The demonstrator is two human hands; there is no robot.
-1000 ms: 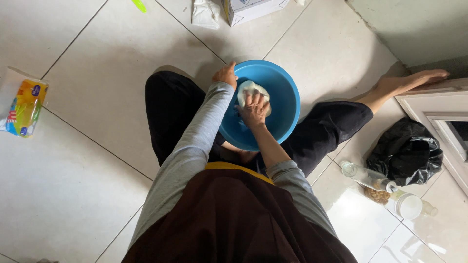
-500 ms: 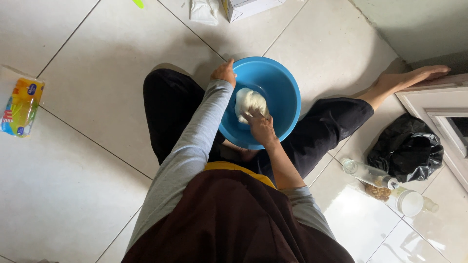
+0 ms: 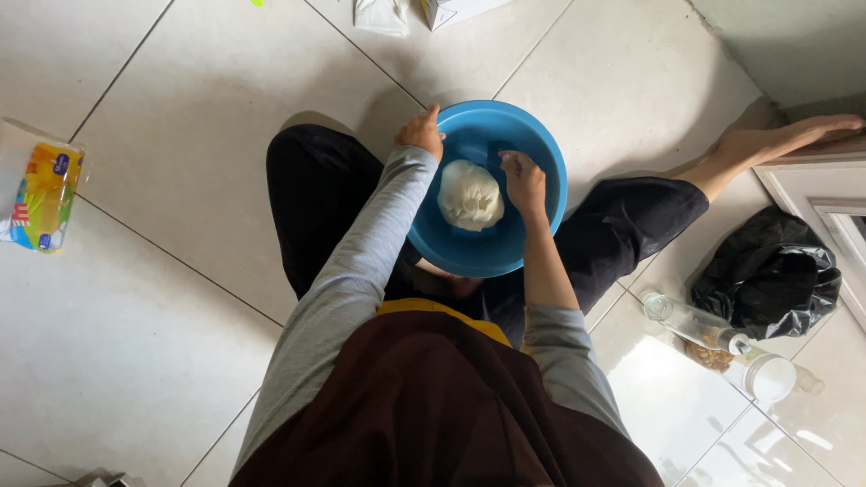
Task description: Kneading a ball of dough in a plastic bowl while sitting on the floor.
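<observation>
Left hand fingers gripping the blue basin rim, right hand (fingers loosely curled, empty) beside the dough.

Grey long sleeves, brown apron with yellow edge, black trousers, bare feet

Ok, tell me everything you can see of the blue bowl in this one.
The blue bowl is round, smooth and plastic-looking, with a plain rim. It sits upright on the pale tiled floor, between the seated person's legs. A pale, rounded lump of dough lies inside, left of centre. The left hand grips the rim at the upper left; the right hand is inside the bowl beside the dough, though contact with the wall is unclear.
</observation>
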